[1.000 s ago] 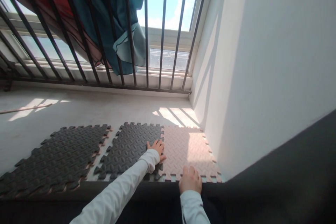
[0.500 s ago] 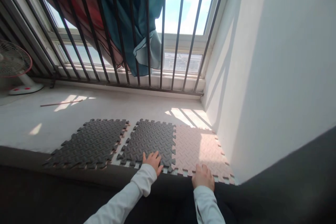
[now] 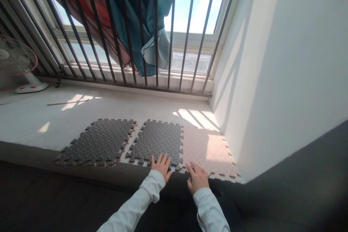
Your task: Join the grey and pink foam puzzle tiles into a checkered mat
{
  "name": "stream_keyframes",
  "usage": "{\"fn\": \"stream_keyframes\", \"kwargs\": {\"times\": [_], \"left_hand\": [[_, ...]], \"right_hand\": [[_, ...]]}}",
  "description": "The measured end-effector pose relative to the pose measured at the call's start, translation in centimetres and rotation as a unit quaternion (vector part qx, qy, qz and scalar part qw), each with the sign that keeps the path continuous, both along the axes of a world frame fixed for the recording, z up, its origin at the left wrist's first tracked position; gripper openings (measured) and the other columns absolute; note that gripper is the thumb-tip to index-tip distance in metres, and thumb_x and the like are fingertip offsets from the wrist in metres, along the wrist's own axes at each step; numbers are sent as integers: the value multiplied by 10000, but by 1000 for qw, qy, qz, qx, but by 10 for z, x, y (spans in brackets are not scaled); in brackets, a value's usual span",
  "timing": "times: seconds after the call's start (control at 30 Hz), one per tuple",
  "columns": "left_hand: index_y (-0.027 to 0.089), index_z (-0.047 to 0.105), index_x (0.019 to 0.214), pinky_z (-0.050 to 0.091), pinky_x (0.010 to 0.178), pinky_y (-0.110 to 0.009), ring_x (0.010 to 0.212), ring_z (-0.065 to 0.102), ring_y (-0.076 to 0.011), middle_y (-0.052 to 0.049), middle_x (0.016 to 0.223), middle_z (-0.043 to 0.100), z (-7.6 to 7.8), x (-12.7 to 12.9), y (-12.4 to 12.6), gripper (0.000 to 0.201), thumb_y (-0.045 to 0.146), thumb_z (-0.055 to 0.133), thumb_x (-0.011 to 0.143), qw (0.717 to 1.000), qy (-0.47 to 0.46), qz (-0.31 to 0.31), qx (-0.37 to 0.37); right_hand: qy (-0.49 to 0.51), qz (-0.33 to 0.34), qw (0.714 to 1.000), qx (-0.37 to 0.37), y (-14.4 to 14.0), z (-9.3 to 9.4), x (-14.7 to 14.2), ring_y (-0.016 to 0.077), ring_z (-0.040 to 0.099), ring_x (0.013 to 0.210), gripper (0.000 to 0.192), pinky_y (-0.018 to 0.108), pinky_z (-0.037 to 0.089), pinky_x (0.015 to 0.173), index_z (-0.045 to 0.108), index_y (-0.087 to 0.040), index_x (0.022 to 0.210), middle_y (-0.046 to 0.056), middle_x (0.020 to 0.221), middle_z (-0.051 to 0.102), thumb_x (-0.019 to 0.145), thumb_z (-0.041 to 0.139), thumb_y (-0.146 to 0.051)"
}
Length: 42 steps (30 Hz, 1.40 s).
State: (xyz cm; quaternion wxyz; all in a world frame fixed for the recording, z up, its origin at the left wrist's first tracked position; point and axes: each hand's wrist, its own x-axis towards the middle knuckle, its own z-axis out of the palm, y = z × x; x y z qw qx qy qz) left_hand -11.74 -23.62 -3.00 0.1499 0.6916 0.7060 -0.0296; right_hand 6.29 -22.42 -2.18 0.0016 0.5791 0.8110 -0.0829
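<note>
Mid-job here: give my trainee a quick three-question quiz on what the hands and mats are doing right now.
1. True or false: both hands lie flat on the mats.
2. Which mat does the left hand press? A) pink mat B) middle dark mat C) far-left dark mat
3. What stands at the far left of the ledge?

Key:
1. True; the right hand is open too.
2. B, the middle dark mat, joined to the pink mat.
3. A fan.

A home's sunlit window ledge: barred window (image 3: 174,25) with laundry (image 3: 130,18) hung outside, a standing fan (image 3: 16,61), foam floor mats (image 3: 157,141) on concrete.
</note>
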Motion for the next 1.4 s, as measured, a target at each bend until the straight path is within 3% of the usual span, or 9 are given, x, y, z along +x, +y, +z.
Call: {"fn": "stream_keyframes", "kwargs": {"times": [0.1,0.3,0.6,0.83,1.07,1.13,1.3,1.4], "left_hand": [[327,299,1288,15,977,-598,1266,162,-280,-23,1399,229,-8,18,-6,559,460,365,749,997,-42,-55,28],[329,305,1285,66,992,-551,1247,176,-319,-42,1397,232,-15,37,-8,606,488,423,712,998,-34,-32,48],[392,476,1135,186,961,-504,1177,285,-298,-7,1308,372,2,32,8,452,437,471,685,999,-36,-3,34],[293,352,1265,210,985,-440,1179,291,-260,-24,1309,379,0,15,6,611,434,465,681,996,-57,-58,33],[306,420,1217,231,986,-428,1178,314,-244,-13,1298,403,2,15,10,527,435,456,708,996,-54,-58,36],[305,423,1219,237,986,-423,1190,312,-231,-13,1311,392,2,5,10,486,420,413,747,998,-42,-25,32],[248,401,1251,207,986,-460,1240,238,-276,-78,1362,312,-6,-41,0,474,359,377,791,983,67,164,49],[304,398,1242,194,981,-478,1236,252,-270,-60,1357,325,-10,-63,-7,460,368,398,786,976,95,184,65]], "right_hand": [[-22,9,999,-25,-3,1,-5,162,309,1183,658,382,189,952,353,-329,1240,2,1326,349,614,435,-146],[-53,-5,998,-42,0,3,-10,186,274,1201,646,435,181,942,291,-392,1255,-2,1345,314,653,440,-207],[-53,-42,996,-51,5,6,-23,214,294,1186,538,493,182,917,386,-415,1182,16,1332,333,686,441,-214],[-63,-36,997,-33,0,-4,-20,205,264,1213,674,492,143,932,291,-436,1236,8,1360,289,639,464,-178],[-68,-51,996,-40,1,4,-26,214,268,1207,623,511,170,911,352,-433,1199,4,1352,304,648,456,-163],[-63,-53,996,-32,0,4,-26,205,268,1206,634,497,168,919,330,-439,1211,-1,1355,296,649,472,-182],[-72,-47,996,-9,-1,-3,-25,202,290,1191,660,511,168,910,283,-451,1232,11,1351,302,658,475,-189],[-85,-42,996,3,0,-7,-25,219,296,1186,655,524,181,896,303,-456,1218,9,1340,320,653,480,-177]]}}
